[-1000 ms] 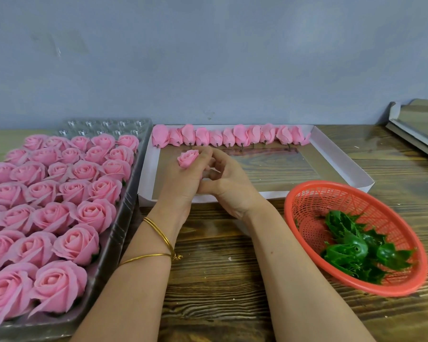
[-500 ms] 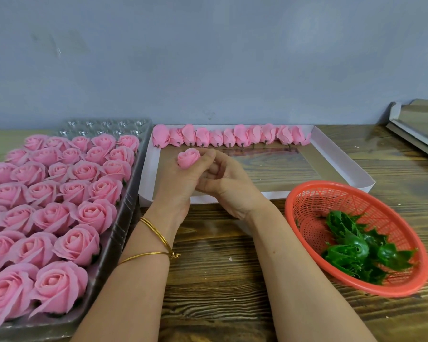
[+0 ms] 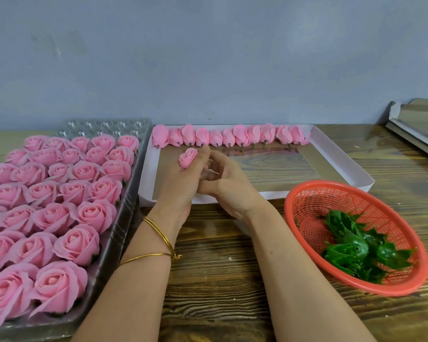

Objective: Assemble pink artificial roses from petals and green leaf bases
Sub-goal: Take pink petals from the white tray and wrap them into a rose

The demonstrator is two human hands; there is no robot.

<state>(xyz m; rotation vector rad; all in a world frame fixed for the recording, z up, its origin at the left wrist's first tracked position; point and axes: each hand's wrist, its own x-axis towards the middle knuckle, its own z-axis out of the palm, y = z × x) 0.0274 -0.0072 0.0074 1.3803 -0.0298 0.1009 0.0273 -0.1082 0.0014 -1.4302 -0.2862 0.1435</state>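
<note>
Left of the shallow white cardboard box (image 3: 341, 157), a clear plastic tray (image 3: 124, 215) holds finished pink roses (image 3: 84, 215). Over the box's near-left corner, the left hand (image 3: 181, 183) pinches a small pink rosebud (image 3: 187, 157). The right hand (image 3: 227, 188) curls against it, and I cannot tell what it grasps. Pink petal buds (image 3: 232, 137) line the box's far wall. Right of the box, a red plastic mesh basket (image 3: 307, 208) holds green leaf bases (image 3: 351, 248).
</note>
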